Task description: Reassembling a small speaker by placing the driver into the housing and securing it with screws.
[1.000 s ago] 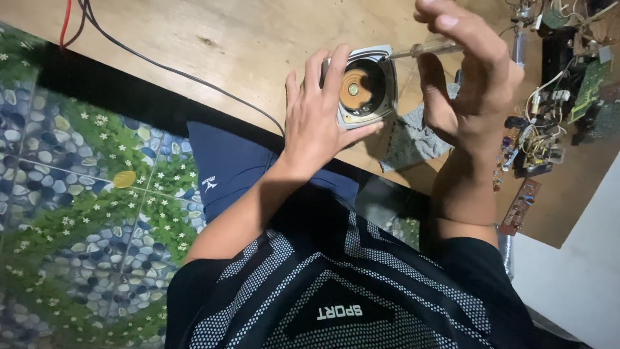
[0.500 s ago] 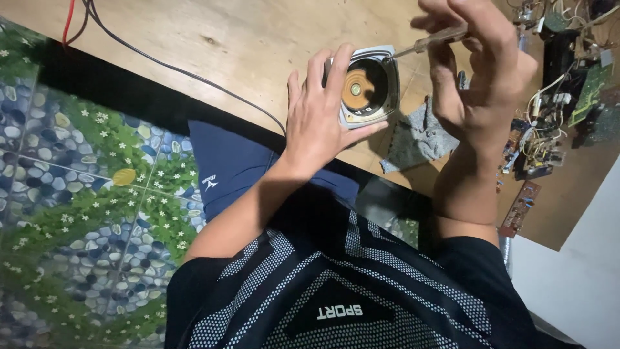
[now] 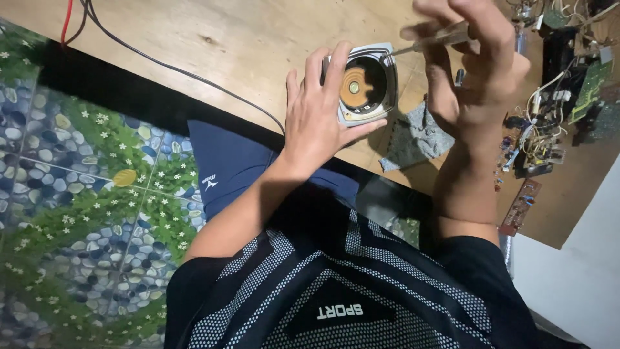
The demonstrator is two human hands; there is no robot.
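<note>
The left hand [image 3: 320, 123] lies palm down on the wooden board [image 3: 245, 45], its fingers and thumb closed round a small speaker [image 3: 365, 84] with a silver-grey square frame, a dark cone and a round orange-brown centre. The fingers run up the speaker's left side and over its top edge, while the thumb presses against its lower right corner, so the speaker sits flat on the board, pinned under that grip. The right hand [image 3: 475, 71] hovers above and to the right of it, fingers pinched shut on a screwdriver [image 3: 434, 40] with a pale translucent handle; the thin metal shaft slants down to the left and its tip meets the upper right corner of the speaker's frame. Just below the right hand, near the speaker, a crumpled grey cloth [image 3: 416, 139] lies on the board. Farther right, well apart from the speaker, sits a heap of electronic parts [image 3: 549, 129]: circuit boards, loose wires and small components, with a narrow brown circuit board [image 3: 520, 207] near the board's edge. A black cable [image 3: 174, 68] runs across the wood from the upper left towards the left wrist, and a red wire [image 3: 66, 19] shows beside it at the top. On the left, the floor is covered with tiles [image 3: 77, 194] printed with pebbles, green leaves and white flowers.
</note>
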